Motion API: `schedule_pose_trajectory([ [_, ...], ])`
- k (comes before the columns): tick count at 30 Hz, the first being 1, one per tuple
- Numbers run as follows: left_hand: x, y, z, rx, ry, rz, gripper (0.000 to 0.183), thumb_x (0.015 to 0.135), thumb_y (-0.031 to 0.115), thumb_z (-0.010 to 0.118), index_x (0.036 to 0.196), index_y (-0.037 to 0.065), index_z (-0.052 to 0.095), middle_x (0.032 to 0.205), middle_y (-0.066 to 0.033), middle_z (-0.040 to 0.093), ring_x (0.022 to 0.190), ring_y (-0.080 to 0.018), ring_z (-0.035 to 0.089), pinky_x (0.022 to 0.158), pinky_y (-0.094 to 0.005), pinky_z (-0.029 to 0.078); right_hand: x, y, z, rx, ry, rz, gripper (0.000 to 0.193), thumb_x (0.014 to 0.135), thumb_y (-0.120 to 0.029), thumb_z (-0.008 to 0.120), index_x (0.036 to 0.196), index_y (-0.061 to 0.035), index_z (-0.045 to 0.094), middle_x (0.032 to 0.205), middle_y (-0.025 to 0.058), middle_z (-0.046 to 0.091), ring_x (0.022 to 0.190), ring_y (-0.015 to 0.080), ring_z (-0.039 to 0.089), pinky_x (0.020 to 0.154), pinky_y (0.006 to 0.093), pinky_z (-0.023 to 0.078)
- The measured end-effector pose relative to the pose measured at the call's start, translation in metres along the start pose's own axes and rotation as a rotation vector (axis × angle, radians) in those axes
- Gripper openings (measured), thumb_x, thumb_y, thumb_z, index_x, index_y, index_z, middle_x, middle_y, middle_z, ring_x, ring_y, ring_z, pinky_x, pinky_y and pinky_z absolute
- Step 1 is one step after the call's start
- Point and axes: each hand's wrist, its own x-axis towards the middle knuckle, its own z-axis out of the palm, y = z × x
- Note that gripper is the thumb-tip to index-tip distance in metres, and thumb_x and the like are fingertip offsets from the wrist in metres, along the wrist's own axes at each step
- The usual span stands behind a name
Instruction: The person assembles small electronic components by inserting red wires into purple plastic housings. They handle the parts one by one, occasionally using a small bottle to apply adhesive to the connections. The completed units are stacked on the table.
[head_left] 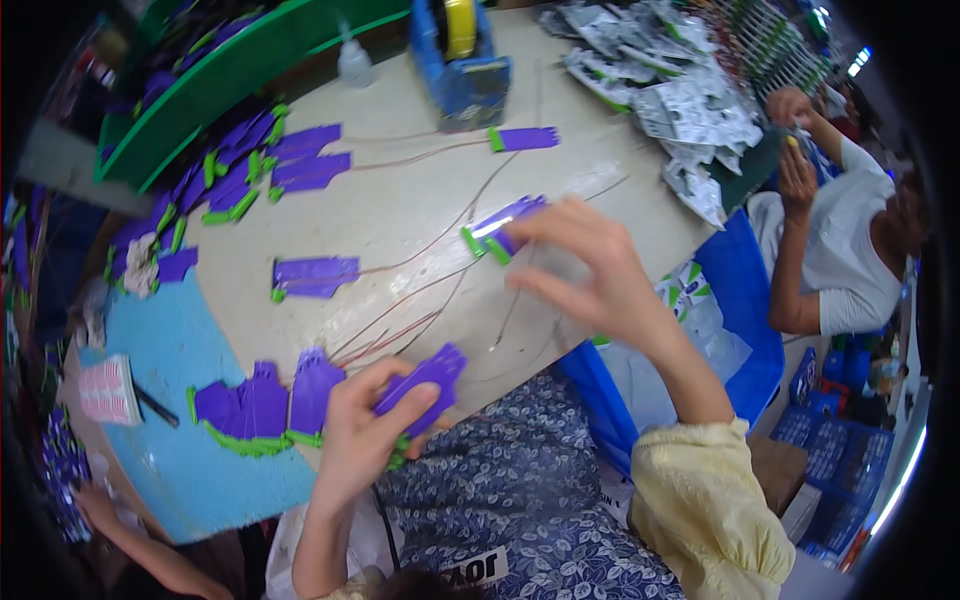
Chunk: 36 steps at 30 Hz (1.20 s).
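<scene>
My left hand [365,430] is closed around a flat purple piece with a green end [428,380], near the table's front edge. Thumb on top, it keeps the piece tilted up. My right hand [585,265] has its fingers spread, over the right side of the table. Beside its fingertips lies another purple piece with green ends [495,232], with a shiny strip on it; the fingers partly cover it. Left of my left hand, several purple pieces [250,400] lie in a row, their green edges toward me. Thin reddish-brown wires [400,320] run across the table.
A blue tape dispenser [470,90] and a small bottle [353,62] stand at the back. Silvery packets [690,110] are piled far right. A blue bin [755,310] stands at right, a green tray [200,85] back left. Co-workers sit right and lower left.
</scene>
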Motion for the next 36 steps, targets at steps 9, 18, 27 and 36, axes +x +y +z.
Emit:
schedule_pose_trajectory([
  [9,0.028,-0.001,-0.069,0.65,0.447,0.432,0.025,0.1,0.019,0.064,0.118,0.002,0.061,0.087,-0.0086,0.064,0.061,-0.0127,0.057,0.056,-0.0259,0.047,0.026,0.072,0.01,-0.204,-0.053,-0.097,0.02,0.069,-0.004,0.073,0.087,-0.0057,0.066,0.09,0.0088,0.058,0.096,0.0293,0.056,0.089,0.0414,0.046],
  [18,-0.023,0.015,-0.03,0.94,0.37,0.512,0.021,0.092,0.01,0.066,0.11,0.003,0.06,0.103,-0.0149,0.071,0.075,-0.0313,0.071,0.066,-0.0374,0.053,0.043,-0.015,0.028,0.461,-0.041,0.248,0.015,0.089,-0.009,0.07,0.1,0.0002,0.075,0.09,0.0135,0.074,0.082,0.0195,0.07,0.074,0.031,0.054],
  [27,-0.015,0.011,-0.051,1.193,0.274,0.495,0.021,0.089,0.011,0.067,0.107,0.003,0.059,0.124,-0.01,0.065,0.067,-0.0313,0.068,0.055,-0.0417,0.05,0.08,-0.037,0.115,0.257,-0.256,0.154,0.014,0.087,-0.009,0.068,0.094,0.0003,0.075,0.083,0.0177,0.071,0.078,0.0329,0.066,0.072,0.043,0.051],
  [36,-0.01,0.027,-0.061,1.078,0.342,0.407,0.013,0.095,0.011,0.061,0.104,0.004,0.055,0.104,-0.0165,0.071,0.065,-0.037,0.067,0.056,-0.0452,0.049,0.072,-0.037,0.121,0.202,-0.283,0.012,0.028,0.08,-0.006,0.077,0.099,-0.001,0.057,0.09,0.0106,0.066,0.077,0.0279,0.062,0.074,0.0372,0.048],
])
